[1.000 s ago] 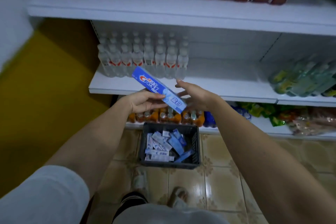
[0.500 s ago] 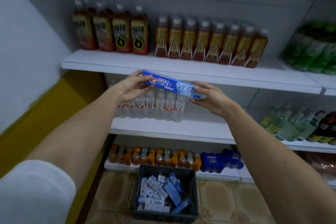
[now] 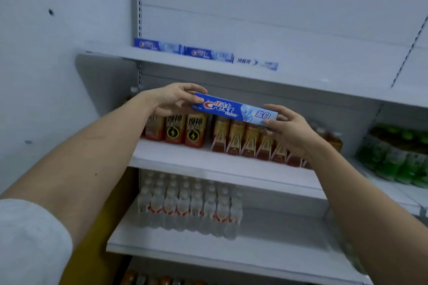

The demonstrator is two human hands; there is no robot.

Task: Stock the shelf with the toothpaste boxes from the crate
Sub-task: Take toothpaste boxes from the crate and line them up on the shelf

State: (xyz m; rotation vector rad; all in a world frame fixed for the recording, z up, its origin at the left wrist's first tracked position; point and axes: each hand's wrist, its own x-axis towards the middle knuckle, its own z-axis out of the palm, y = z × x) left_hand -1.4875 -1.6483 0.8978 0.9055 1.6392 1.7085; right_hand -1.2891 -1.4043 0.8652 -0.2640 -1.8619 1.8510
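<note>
Crest toothpaste box, marked 盐白, pinched endwise by left hand and right hand, below top shelf edge; free room right of three shelved boxes.

Toothpaste box between left hand and right hand, below shelf.
</note>
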